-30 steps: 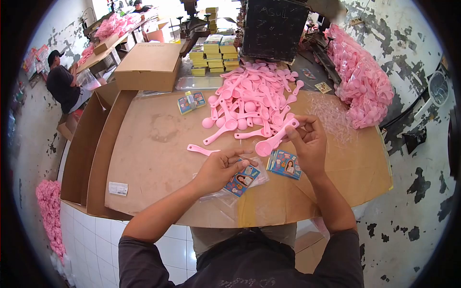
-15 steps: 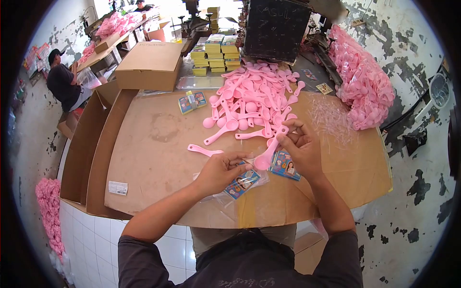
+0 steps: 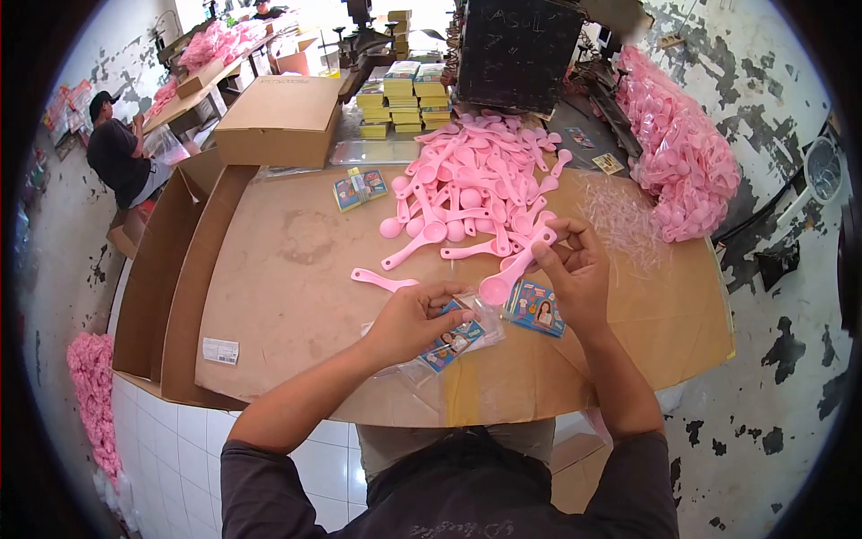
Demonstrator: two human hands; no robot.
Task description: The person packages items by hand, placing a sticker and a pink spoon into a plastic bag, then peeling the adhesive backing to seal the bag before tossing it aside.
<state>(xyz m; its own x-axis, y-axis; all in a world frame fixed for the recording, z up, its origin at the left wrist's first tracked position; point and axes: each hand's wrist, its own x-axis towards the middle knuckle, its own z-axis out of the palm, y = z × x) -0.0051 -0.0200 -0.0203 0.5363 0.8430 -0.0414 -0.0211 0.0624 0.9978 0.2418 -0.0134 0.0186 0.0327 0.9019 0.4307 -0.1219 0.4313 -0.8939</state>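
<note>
Near the table's [image 3: 296, 296] front edge, the left hand [image 3: 415, 319] is pinching a clear bag [image 3: 487, 316] with one printed card [image 3: 453, 340] showing inside. The right hand [image 3: 575, 269] is gripping one pink spoon [image 3: 516, 265] by its handle. Half a second ago the bowl was dipping lower; now it is hovering at the bag's mouth (not yet inside). Beyond are lying one card stack [image 3: 537, 310], one loose spoon [image 3: 377, 280] and an uncountable spoon heap [image 3: 476, 184].

Dark grey shirt [image 3: 449, 490], elbow-length sleeves [image 3: 256, 481]; faint chest print, perhaps lettering.
</note>
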